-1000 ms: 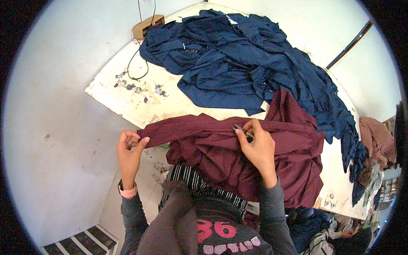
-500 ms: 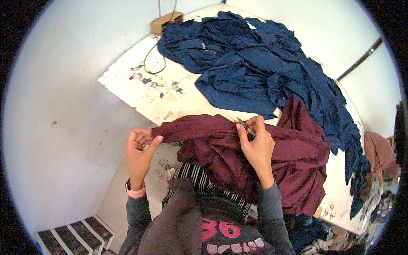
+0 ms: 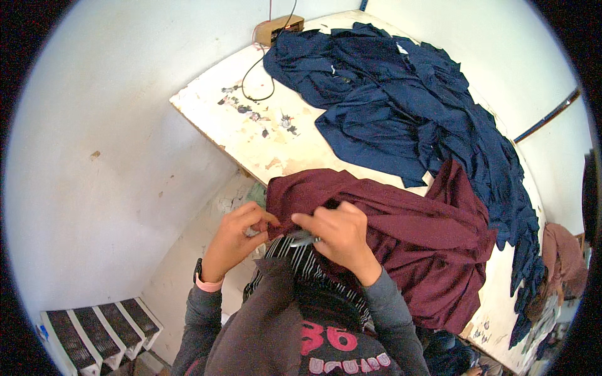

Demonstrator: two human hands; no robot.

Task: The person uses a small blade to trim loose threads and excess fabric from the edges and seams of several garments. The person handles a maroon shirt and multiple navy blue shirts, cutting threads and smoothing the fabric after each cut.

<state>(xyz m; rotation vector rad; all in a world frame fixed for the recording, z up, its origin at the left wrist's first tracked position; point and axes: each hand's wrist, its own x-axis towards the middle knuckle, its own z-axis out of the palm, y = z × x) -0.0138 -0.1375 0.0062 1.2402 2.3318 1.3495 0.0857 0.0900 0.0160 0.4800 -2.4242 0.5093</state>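
A maroon garment (image 3: 401,225) lies bunched over the near edge of the table and hangs toward my lap. At its left end my left hand (image 3: 235,241) is closed in a pinch on the cloth's edge. Just to the right, my right hand (image 3: 343,237) grips small metal thread snips (image 3: 302,239), slightly blurred, their blades pointing left toward the pinched edge. Whether the blades touch the cloth I cannot tell.
A large heap of navy blue garments (image 3: 389,94) covers the far and right parts of the pale worn table (image 3: 207,103). A brown box (image 3: 276,30) with a cable stands at the back. At lower left is a black-and-white slatted rack (image 3: 100,335); brown cloth (image 3: 564,254) hangs at right.
My right hand has come left and down with the snips, close to my left hand. The left hand has moved right and lower, turning inward. The view has shifted slightly.
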